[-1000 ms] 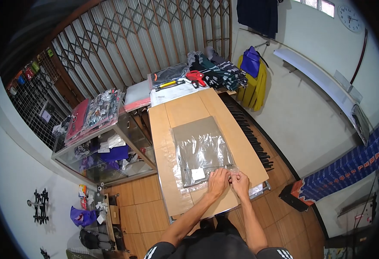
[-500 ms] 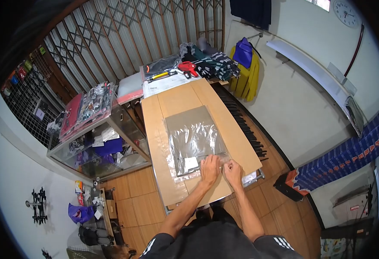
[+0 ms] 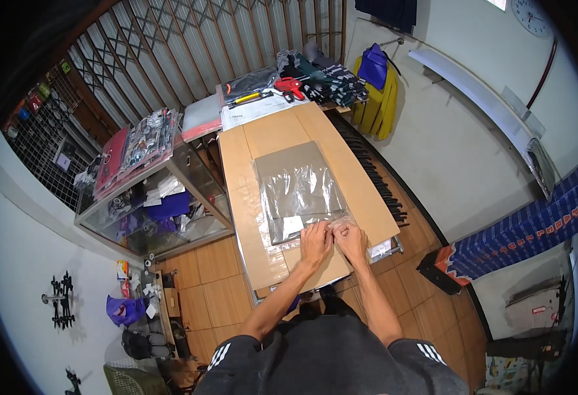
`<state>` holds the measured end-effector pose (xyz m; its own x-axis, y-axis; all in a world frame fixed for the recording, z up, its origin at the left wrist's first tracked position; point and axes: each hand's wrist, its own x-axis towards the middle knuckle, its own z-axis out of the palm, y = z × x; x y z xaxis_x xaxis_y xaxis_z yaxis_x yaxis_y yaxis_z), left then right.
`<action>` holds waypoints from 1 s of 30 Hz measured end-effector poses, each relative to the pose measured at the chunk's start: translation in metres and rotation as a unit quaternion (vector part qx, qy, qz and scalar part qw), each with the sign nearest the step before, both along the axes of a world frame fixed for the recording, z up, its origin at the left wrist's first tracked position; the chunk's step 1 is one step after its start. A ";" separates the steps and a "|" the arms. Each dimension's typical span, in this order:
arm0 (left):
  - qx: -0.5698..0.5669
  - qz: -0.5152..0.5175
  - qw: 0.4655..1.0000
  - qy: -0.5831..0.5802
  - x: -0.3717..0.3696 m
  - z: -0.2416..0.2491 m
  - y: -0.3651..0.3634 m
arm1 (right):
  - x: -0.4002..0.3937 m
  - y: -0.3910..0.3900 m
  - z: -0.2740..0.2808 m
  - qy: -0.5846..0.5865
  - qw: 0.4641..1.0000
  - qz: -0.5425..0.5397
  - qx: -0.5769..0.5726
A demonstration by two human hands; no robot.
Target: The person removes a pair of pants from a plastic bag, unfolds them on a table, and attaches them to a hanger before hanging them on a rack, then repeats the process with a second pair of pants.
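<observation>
Now left hand and right hand draw closer at near edge of clear bag, flat on cardboard-topped counter — I read focused edge work; fingers bunched, pinch can't tell.

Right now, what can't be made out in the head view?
All in the head view:
- Whether the left hand and right hand pinch or press the clear plastic bag: fingers cover it.
- Any print on the white rectangular label: too small.
- Top of the dark navy hanging garment: cut off by upper edge.
</observation>
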<state>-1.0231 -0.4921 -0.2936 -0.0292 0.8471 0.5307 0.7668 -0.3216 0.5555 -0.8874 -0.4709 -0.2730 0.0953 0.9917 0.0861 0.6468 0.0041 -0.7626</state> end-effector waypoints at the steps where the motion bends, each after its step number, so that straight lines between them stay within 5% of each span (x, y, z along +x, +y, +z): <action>1: -0.004 0.000 1.000 -0.004 -0.001 0.000 0.002 | -0.001 0.000 -0.006 -0.008 1.000 -0.003 0.005; 8: 0.019 0.026 0.993 -0.109 -0.016 0.017 0.015 | -0.006 0.001 -0.024 -0.029 0.999 -0.031 0.027; 14: -0.030 -0.009 0.999 -0.020 -0.030 0.012 -0.010 | -0.012 -0.002 -0.015 -0.030 0.999 -0.011 -0.018; 20: -0.034 0.002 0.997 -0.064 -0.040 0.008 -0.008 | -0.014 -0.005 -0.024 -0.042 0.999 -0.005 -0.031; 26: 0.042 0.009 0.995 -0.089 -0.064 0.063 0.012 | -0.013 -0.008 -0.018 -0.040 0.999 -0.004 -0.013; 30: -0.032 -0.004 0.999 -0.040 -0.076 0.037 -0.008 | -0.009 -0.005 -0.017 -0.037 0.999 0.013 -0.010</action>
<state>-1.0987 -0.4997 -0.2567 -0.0634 0.8793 0.4721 0.7166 -0.2891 0.6347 -0.8963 -0.4761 -0.2904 0.0639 0.9953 0.0730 0.7011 0.0073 -0.7131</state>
